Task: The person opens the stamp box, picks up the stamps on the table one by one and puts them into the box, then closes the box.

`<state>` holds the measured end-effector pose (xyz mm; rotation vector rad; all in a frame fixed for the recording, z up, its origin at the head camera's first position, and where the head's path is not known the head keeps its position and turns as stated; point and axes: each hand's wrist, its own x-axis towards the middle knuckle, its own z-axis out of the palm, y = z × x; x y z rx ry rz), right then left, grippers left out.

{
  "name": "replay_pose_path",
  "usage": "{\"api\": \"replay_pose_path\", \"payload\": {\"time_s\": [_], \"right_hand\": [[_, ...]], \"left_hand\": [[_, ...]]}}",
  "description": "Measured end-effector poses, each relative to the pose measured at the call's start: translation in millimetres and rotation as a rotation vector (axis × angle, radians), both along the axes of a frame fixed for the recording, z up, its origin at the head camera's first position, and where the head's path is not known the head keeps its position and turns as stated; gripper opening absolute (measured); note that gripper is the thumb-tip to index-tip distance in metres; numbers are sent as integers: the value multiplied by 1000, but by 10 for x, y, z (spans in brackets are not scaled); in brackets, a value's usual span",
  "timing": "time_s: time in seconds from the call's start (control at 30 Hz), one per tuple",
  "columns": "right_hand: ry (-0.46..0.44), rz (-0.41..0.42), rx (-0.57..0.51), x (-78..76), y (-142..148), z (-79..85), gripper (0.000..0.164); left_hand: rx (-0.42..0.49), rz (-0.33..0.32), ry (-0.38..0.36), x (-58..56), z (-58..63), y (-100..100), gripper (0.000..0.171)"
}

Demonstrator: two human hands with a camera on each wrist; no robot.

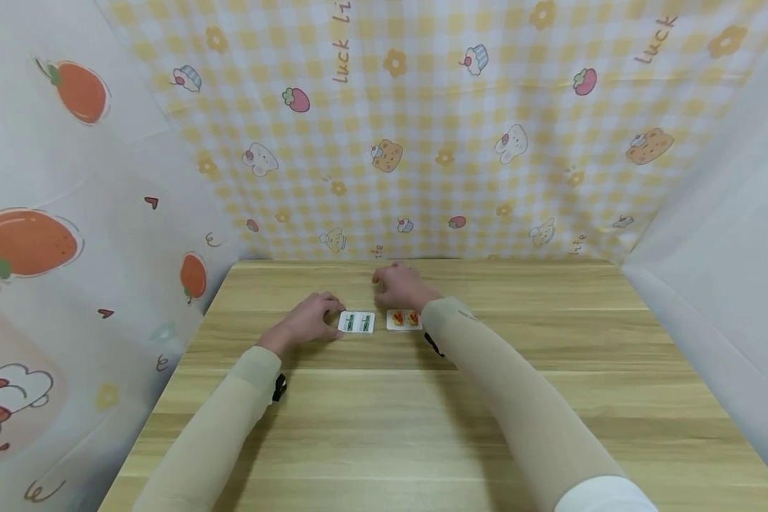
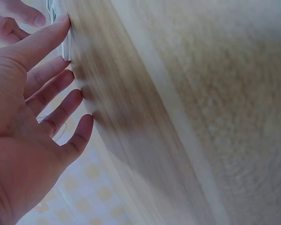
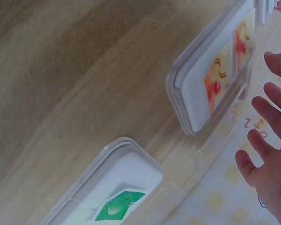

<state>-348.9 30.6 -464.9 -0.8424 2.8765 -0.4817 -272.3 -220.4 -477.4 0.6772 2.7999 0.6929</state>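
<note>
My left hand (image 1: 308,318) is at the left end of a flat white card-like piece (image 1: 356,322) with two green pictures, thumb and index finger on opposite edges. In the left wrist view its other fingertips (image 2: 86,119) rest near the wooden surface. My right hand (image 1: 400,284) is behind a similar white piece (image 1: 404,320) with two orange-red pictures, fingers spread and holding nothing. The right wrist view shows this orange piece (image 3: 215,79) apart from the fingers. Another white piece (image 3: 117,192) with a green picture lies nearer the wrist; the right sleeve hides it in the head view.
The pieces lie in a row on a wooden table (image 1: 384,419). A yellow checked cloth (image 1: 422,142) hangs at the table's back edge. White printed cloth (image 1: 102,178) hangs on the left, and plain white cloth (image 1: 710,235) on the right.
</note>
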Motion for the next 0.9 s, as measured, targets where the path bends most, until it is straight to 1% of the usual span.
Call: {"api": "replay_pose_path", "payload": {"time_s": [0.13,0.27,0.4,0.5,0.6,0.7,0.9], "right_hand": [[21,-9,16,-24,7,-42,41],[45,-22,53,-41,-3,-110,38],[77,-24,71,-38,-14,-154,37],[102,-5,82,-33,-19,-161,33],[123,28,114,-37,-21,-152,31],[134,62,134,-43,-20,-121,33],[161,112,105,-8,-16,-22,36]], "left_hand": [[12,1,-8,-10,27,17,57],[45,2,-44,-9,47,0,61],[122,33,-121,-25,67,-42,63],[187,65,-156,-47,90,-59,60],[212,89,-148,-75,109,-65,54],[204,101,-110,-109,126,-57,51],[190,141,-43,-197,138,-42,55]]}}
